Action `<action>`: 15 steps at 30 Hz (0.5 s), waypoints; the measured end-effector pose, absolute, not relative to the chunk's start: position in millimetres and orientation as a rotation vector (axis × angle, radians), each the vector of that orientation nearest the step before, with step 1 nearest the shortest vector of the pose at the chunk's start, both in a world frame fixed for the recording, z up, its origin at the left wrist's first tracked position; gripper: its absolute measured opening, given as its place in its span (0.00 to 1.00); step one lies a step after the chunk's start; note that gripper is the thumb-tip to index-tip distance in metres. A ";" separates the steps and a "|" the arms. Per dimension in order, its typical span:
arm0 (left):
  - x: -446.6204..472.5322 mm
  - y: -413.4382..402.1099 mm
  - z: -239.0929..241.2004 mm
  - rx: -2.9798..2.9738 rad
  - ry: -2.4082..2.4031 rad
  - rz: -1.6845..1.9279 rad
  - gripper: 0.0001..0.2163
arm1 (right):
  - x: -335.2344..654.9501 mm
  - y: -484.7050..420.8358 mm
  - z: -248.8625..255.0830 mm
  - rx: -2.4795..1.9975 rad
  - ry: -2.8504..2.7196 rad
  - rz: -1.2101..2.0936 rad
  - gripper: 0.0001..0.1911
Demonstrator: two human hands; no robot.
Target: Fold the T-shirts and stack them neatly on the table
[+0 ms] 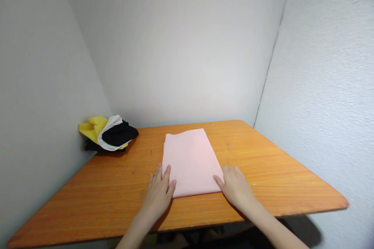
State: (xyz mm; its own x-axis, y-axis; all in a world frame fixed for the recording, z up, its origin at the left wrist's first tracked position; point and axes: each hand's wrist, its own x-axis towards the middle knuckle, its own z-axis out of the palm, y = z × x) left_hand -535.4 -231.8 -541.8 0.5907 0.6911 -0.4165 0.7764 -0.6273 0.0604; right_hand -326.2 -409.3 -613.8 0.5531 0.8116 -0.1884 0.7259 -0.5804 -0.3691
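Observation:
A folded pink cloth [191,161] lies flat on the wooden table in front of me, with a slightly wavy far edge. My left hand [157,194] rests at its near left corner, fingers spread, the thumb and fingertips touching the cloth's left edge. At the near right corner is my right hand [237,187], palm down. Its thumb is stretched out onto the cloth, while the other fingers bend downward just beyond the right edge. Their tips are hidden from me. Neither hand lifts the cloth.
A loose heap of yellow, white and black fabric [112,134] sits at the table's far left corner, against the left wall. The orange-brown table [271,179] has pale walls behind it and at both sides. Its front edge runs just below my hands.

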 end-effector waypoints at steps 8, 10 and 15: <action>-480.6 -277.9 -553.4 2.649 1.101 -0.639 0.29 | -277.3 -449.8 -624.9 -2.452 -0.840 0.579 0.07; -451.1 -302.8 -557.1 2.662 1.004 -0.622 0.29 | -256.4 -481.6 -631.7 -2.485 -0.686 0.461 0.08; -381.0 -377.9 -578.3 2.676 0.804 -0.454 0.30 | -206.2 -573.1 -653.7 -2.620 -0.379 0.117 0.16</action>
State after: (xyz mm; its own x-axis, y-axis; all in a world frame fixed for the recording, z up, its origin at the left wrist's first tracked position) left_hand -381.0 -377.9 -578.3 0.7922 0.4750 -0.3832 0.5733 -0.7945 0.2004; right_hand -206.2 -573.1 -653.7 0.9579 0.2867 -0.0147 0.2449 -0.8430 -0.4789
